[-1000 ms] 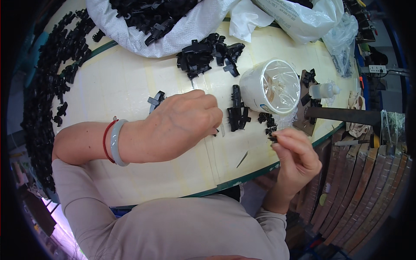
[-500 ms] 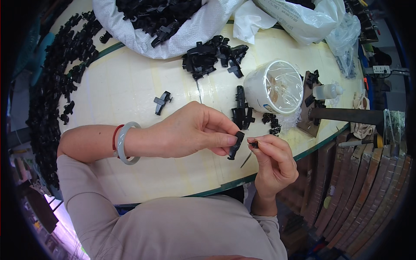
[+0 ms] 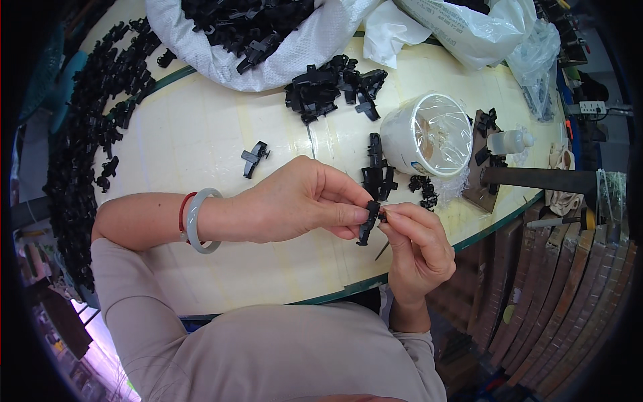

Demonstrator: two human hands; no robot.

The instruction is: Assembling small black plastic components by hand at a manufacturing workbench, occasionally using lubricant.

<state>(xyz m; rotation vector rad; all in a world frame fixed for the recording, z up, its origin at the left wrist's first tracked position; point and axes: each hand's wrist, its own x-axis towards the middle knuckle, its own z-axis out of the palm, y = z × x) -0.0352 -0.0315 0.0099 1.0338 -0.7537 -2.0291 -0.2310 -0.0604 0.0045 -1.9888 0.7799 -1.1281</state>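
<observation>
Between thumb and fingers, my left hand [image 3: 311, 204] pinches a black plastic part [image 3: 368, 224], long and narrow, held tilted above the table. My right hand [image 3: 420, 244] grips a small black piece [image 3: 382, 216] at its fingertips, right against the long part's side; whether the two are joined I cannot tell. Just beyond my fingers lie a few more black plastic parts [image 3: 376, 167] and a small heap of tiny black pieces [image 3: 423, 189]. A single black part [image 3: 254, 159] rests farther left. A thin pointed rod [image 3: 382, 250] shows under my right hand.
A white bucket [image 3: 395, 144] with clear film stands to the right, near a metal bar fixture [image 3: 536, 177] and a small bottle [image 3: 508, 141]. At the back, a white woven sack [image 3: 254, 77] holds black parts. Another pile [image 3: 315, 94] lies before it; many more [image 3: 100, 100] line the left.
My right hand has moved slightly left, bringing the small black piece up against the long part. My left hand has turned the long part a little.
</observation>
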